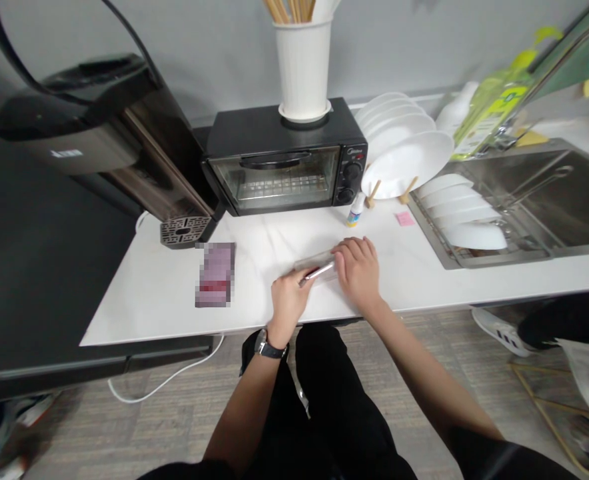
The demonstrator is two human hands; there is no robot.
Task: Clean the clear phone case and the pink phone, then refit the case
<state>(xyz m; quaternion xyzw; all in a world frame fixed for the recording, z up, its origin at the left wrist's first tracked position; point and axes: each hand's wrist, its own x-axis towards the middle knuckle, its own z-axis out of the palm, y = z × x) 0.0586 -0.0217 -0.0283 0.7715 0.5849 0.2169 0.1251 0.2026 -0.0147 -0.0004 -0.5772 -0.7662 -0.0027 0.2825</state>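
Note:
My left hand [290,299], with a watch [262,343] on its wrist, is closed on a slim silvery item [319,271] with a dark end near the thumb. I cannot make out its exact kind. My right hand [358,272] is closed at the item's other end, its fingers bent over the edge of a clear, flat piece [312,261]. That see-through piece lies just behind the silvery item, low over the white countertop [269,240], partly hidden by both hands. Beyond my right hand stands a small spray bottle [355,211] with a yellow base.
A toaster oven [287,163] bears a white utensil cup [304,67]. Left are a dark drink dispenser [124,133] and a blurred purple rectangle [216,273]. Right are racked plates [409,163], a pink note [404,219], and a sink [559,173] with bowls [474,235]. Another person's shoe [500,331] shows.

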